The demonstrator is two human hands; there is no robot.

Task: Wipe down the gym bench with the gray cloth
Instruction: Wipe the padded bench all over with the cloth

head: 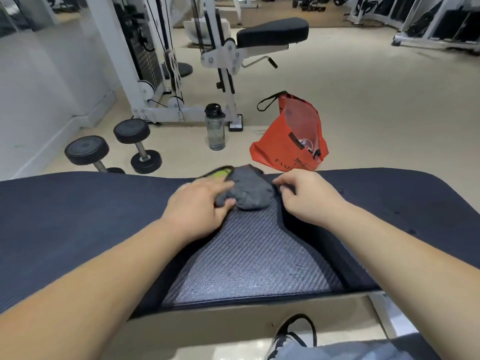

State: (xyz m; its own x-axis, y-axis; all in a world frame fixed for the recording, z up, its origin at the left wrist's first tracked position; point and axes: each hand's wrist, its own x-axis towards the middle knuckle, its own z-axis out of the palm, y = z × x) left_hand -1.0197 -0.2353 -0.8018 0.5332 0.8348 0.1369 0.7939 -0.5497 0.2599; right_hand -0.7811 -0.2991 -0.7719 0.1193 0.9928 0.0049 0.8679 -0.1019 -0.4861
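The gym bench (78, 216) stretches across the view, dark padded with a grey woven middle panel. A crumpled gray cloth (250, 192) lies near its far edge, beside a yellow-green patch on the bench. My left hand (200, 206) pinches the cloth's left side between thumb and fingers. My right hand (304, 196) rests just right of the cloth with its fingers curled on the bench pad, touching or nearly touching the cloth's edge.
On the floor beyond the bench stand an orange bag (291, 136), a clear water bottle (215, 127) and two black dumbbells (111, 146). A white cable machine (161, 74) with a black seat sits behind. My shoe (291, 336) shows under the bench's near edge.
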